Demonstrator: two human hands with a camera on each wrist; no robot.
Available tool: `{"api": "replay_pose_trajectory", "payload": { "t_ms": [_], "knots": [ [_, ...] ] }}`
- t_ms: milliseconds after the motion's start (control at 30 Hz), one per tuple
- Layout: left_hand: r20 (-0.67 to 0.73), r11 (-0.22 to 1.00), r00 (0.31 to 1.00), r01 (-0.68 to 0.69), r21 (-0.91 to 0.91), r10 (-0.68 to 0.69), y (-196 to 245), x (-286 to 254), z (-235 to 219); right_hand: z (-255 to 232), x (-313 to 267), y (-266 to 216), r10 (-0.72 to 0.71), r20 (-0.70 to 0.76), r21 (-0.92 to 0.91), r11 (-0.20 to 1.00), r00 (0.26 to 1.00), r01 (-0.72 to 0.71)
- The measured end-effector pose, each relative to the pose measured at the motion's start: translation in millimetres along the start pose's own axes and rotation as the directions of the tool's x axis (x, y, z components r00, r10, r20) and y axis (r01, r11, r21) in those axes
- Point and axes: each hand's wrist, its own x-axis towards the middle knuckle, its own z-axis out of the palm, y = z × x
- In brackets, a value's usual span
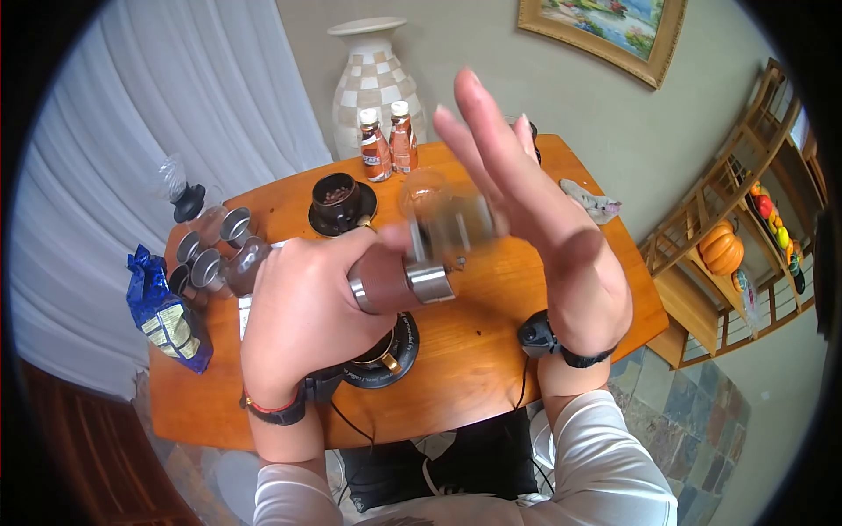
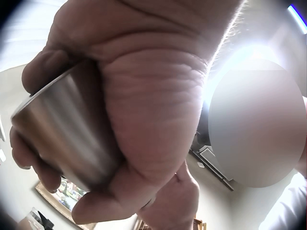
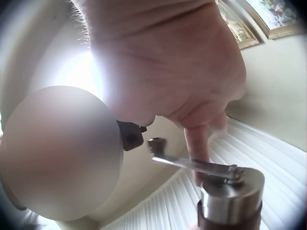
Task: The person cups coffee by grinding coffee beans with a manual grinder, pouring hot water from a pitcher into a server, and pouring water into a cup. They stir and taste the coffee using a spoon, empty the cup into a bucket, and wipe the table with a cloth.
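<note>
My left hand (image 1: 303, 307) grips a hand coffee grinder (image 1: 383, 279), a steel cylinder with a brown band, tilted on its side above the table. In the left wrist view the fingers wrap round its steel body (image 2: 67, 129). A crank (image 3: 196, 165) with a dark knob sticks out from its top in the right wrist view. My right hand (image 1: 561, 228) is raised beside the grinder's crank end, fingers straight, holding nothing. A blurred shape (image 1: 456, 226) shows between both hands. Below the left hand, a black cup (image 1: 386, 355) with a gold handle stands on a black saucer (image 1: 395, 373), partly hidden.
On the wooden table (image 1: 491, 368), a black cup of coffee beans (image 1: 336, 200) stands behind the grinder. Two brown bottles (image 1: 386, 145) are at the back. Several metal cups (image 1: 209, 267) and a blue bag (image 1: 167, 311) sit left; a cloth (image 1: 592, 202) lies at the right.
</note>
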Motion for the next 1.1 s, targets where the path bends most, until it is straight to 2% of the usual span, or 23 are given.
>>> {"api": "replay_pose_trajectory", "payload": {
  "t_ms": [33, 100, 133, 200, 233, 333, 400, 467, 500, 533, 567, 600, 667, 700, 767, 800, 833, 867, 933, 967, 1000, 1033, 1100],
  "knots": [
    [-0.002, 1.0, 1.0, 0.003, 0.001, -0.003, -3, 0, 1, 1, -2, -4, 0.01, 0.03, 0.046, 0.999, 0.999, -0.012],
    [-0.154, 0.997, 0.988, 0.013, -0.08, -0.025, -9, 2, 4, 0, -4, -7, 0.027, 0.093, 0.133, 0.99, 0.995, -0.04],
    [-0.156, 0.997, 0.987, 0.013, -0.082, -0.026, -11, 2, 1, -3, -4, -6, 0.027, 0.095, 0.131, 0.991, 0.995, -0.039],
    [-0.198, 0.969, 0.974, 0.066, -0.239, -0.115, -13, 3, -6, -13, -5, -1, 0.06, 0.176, 0.059, 0.996, 0.983, -0.072],
    [-0.221, 0.978, 0.97, 0.06, -0.202, -0.105, -12, 2, -11, -15, -4, 2, 0.079, 0.214, 0.022, 0.996, 0.974, -0.086],
    [-0.283, 0.96, 0.956, -0.007, -0.279, -0.076, -16, -2, -11, -14, 6, 17, 0.014, 0.15, -0.035, 0.999, 0.989, -0.008],
    [-0.24, 0.95, 0.969, -0.025, -0.31, -0.052, -13, -4, -13, -11, 11, 26, -0.022, 0.123, -0.065, 0.997, 0.992, 0.03],
    [-0.198, 0.938, 0.98, -0.042, -0.343, -0.028, -10, -5, -12, -8, 15, 30, -0.035, 0.021, -0.18, 0.983, 0.999, 0.038],
    [-0.157, 0.942, 0.987, -0.096, -0.322, 0.047, -9, -7, -9, -8, 16, 30, -0.035, 0.024, -0.179, 0.983, 0.999, 0.039],
    [-0.114, 0.941, 0.986, -0.15, -0.303, 0.12, -8, -8, -8, -8, 17, 30, -0.064, 0.0, -0.093, 0.994, 0.998, 0.063],
    [-0.102, 0.957, 0.987, -0.147, -0.252, 0.124, -7, -8, -7, -7, 19, 29, -0.091, -0.025, -0.007, 0.996, 0.995, 0.091],
    [-0.106, 0.957, 0.987, -0.144, -0.253, 0.12, -7, -9, -7, -6, 19, 26, -0.093, -0.02, -0.007, 0.996, 0.995, 0.093],
    [-0.037, 0.971, 0.993, -0.12, -0.205, 0.115, -7, -8, -7, -2, 13, 12, -0.048, -0.053, 0.106, 0.993, 0.997, 0.054],
    [-0.036, 0.971, 0.993, -0.12, -0.206, 0.115, -7, -8, -7, 0, 11, 4, 0.042, -0.058, 0.113, 0.993, 0.997, -0.035],
    [-0.007, 0.999, 0.999, -0.044, -0.024, 0.043, -7, -7, -8, 8, 5, -11, 0.072, -0.078, 0.135, 0.989, 0.994, -0.061],
    [-0.011, 0.999, 0.999, -0.04, -0.023, 0.04, -8, -7, -8, 11, 3, -16, 0.1, -0.099, 0.158, 0.984, 0.99, -0.084],
    [-0.084, 0.999, 0.996, -0.026, -0.021, 0.024, -10, -7, -7, 7, 0, -18, 0.067, 0.012, 0.208, 0.976, 0.998, -0.068],
    [-0.156, 1.0, 0.988, -0.014, -0.02, 0.01, -11, -6, -6, 4, -2, -18, 0.065, 0.014, 0.207, 0.976, 0.998, -0.066],
    [-0.192, 0.999, 0.981, -0.027, -0.03, 0.02, -15, -6, -8, -1, -6, -16, 0.061, 0.163, 0.16, 0.983, 0.985, -0.087],
    [-0.23, 0.997, 0.973, -0.011, -0.081, -0.008, -16, -6, -10, -3, -6, -11, 0.02, 0.189, 0.162, 0.985, 0.982, -0.051],
    [-0.266, 0.991, 0.963, 0.002, -0.132, -0.037, -16, -6, -13, -3, -5, -9, 0.02, 0.189, 0.162, 0.985, 0.982, -0.051],
    [-0.223, 0.975, 0.969, 0.062, -0.212, -0.11, -14, -7, -19, -3, -5, -8, 0.047, 0.15, 0.098, 0.993, 0.988, -0.062],
    [-0.284, 0.973, 0.956, 0.013, -0.229, -0.079, -15, -9, -19, -2, -2, -5, 0.035, 0.071, -0.004, 0.999, 0.997, -0.035]
  ]
}}
